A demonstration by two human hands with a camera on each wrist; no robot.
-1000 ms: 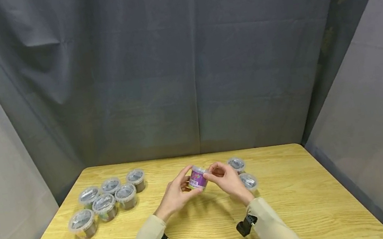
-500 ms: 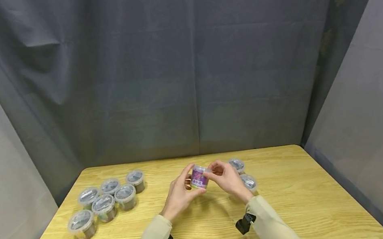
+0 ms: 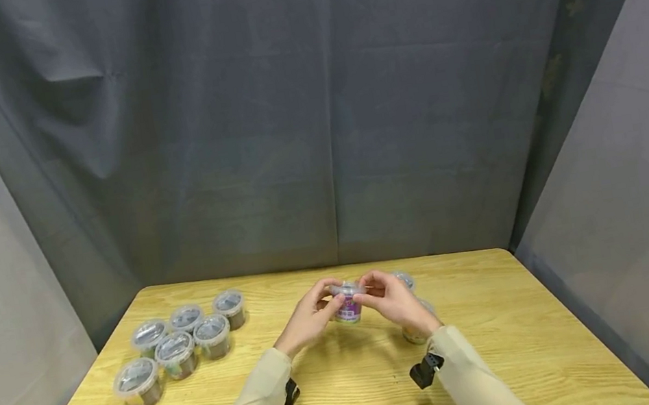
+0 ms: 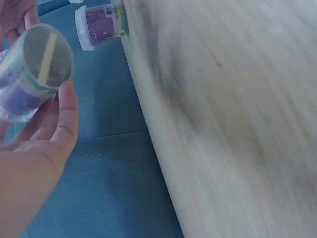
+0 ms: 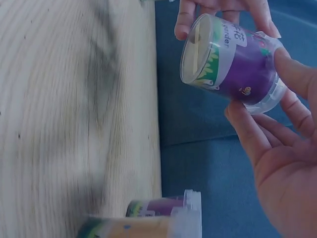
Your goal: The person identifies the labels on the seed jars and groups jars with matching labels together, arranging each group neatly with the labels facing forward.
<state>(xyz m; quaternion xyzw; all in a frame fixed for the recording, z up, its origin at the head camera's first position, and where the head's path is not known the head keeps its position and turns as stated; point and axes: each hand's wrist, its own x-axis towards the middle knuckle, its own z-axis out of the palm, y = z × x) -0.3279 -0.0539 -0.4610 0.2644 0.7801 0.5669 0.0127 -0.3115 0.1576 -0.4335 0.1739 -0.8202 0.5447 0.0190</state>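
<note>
"Left hand (image 3: 311,318) first: what was it doing?"

"Pinching the cup (image 3: 349,307), thumb on the near side, fingers reaching toward the far one. The right hand (image 3: 396,304) pinched it too, from across, its thumb high up by the lid (image 5: 267,102)."

"So the cup was between them?"

"Between them and clear of the table (image 3: 506,343), roughly upright, its base bare below the fingers. A stick (image 5: 196,47) showed through that base."

"What worried you?"

"The fingertip hold, mostly. Smooth plastic could have slipped, I thought, had one hand let go before the other had it firmly, and then it would have dropped onto the table below the hands."

"And the lid?"

"It looked seated. But with the right thumb so close to its rim, an upward push might have popped it and spilled whatever was inside. I couldn't make out what that was."

"Anything beside the hands?"

"Two cups (image 5: 136,227) stood near the right hand, partly hidden behind it in the head view. Lowering that wrist carelessly might have toppled the nearer one."

"And on the other side?"

"Six more cups (image 3: 176,355), lidded, stood well to the left of the left hand. A knock there seemed unlikely, unless that arm swung wide."
</note>
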